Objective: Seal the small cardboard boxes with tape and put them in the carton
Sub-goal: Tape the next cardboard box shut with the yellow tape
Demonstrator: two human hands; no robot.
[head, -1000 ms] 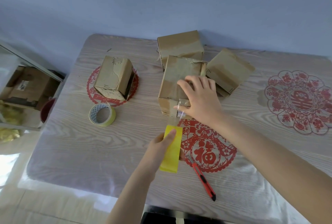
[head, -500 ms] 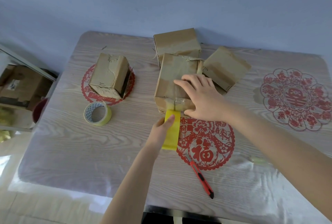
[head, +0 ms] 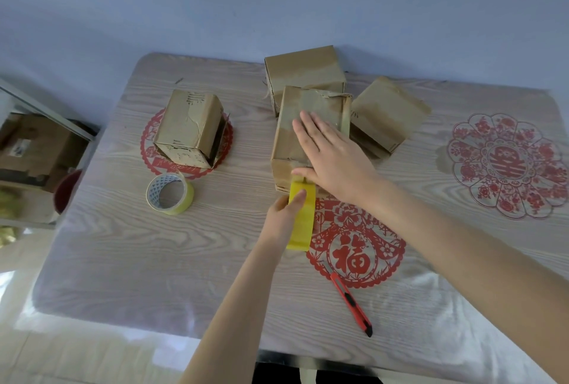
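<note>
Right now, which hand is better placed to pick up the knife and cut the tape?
Probably right. The right hand lies flat on the box, holding nothing, and the knife lies on the table near its forearm. The left hand grips the tape roll at the box's near edge.

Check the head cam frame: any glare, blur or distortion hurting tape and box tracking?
Head view: glare washes the table's near edge; wide-angle bend curves its outline; the box, right hand and left hand with its yellow tape roll look fairly sharp; light is soft, shadows faint.
</note>
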